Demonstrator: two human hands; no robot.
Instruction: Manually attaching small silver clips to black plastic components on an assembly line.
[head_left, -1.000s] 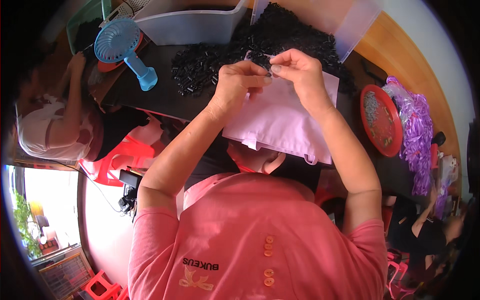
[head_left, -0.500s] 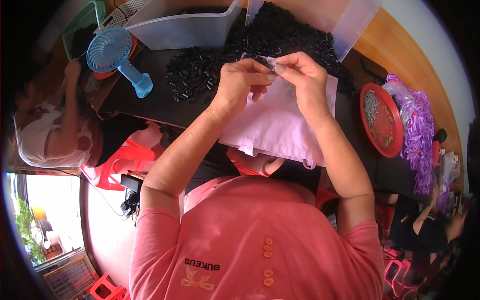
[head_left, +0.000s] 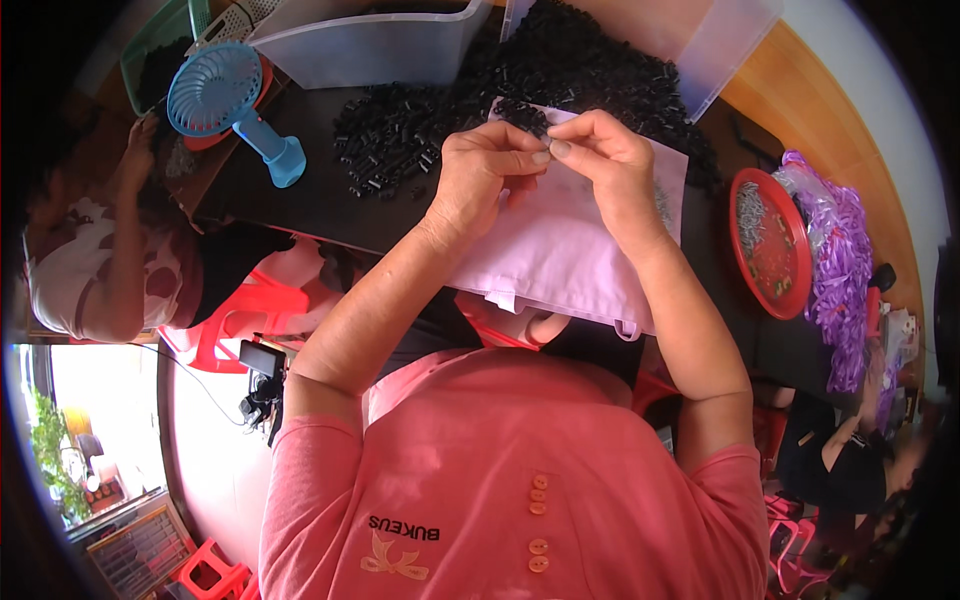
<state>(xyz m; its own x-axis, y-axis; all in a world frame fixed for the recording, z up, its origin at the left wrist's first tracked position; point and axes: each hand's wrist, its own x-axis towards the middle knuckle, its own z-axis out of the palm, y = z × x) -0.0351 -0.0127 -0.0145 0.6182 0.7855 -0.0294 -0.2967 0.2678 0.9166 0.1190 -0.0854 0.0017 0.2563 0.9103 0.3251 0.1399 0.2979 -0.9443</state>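
Note:
My left hand (head_left: 488, 170) and my right hand (head_left: 610, 165) meet over a pink cloth bag (head_left: 560, 255) at the table's edge. Both are closed in a pinch, thumbs against fingers, with the fingertips nearly touching. Whatever sits between them is too small to make out. Some small black pieces lie on the bag's far edge, just beyond my fingers. Behind them spreads a big heap of short black tube-like pieces (head_left: 590, 65), with more scattered to the left (head_left: 385, 140).
A blue handheld fan (head_left: 235, 105) stands left, near a clear plastic bin (head_left: 365, 50). To the right are a red round tray (head_left: 770, 290) with small metallic pieces and a pile of purple ribbons (head_left: 840, 260). One person (head_left: 110, 250) sits at left, another (head_left: 835, 445) at lower right.
My hands stay pinched together over the bag and have shifted only slightly. The person at left has moved an arm a little.

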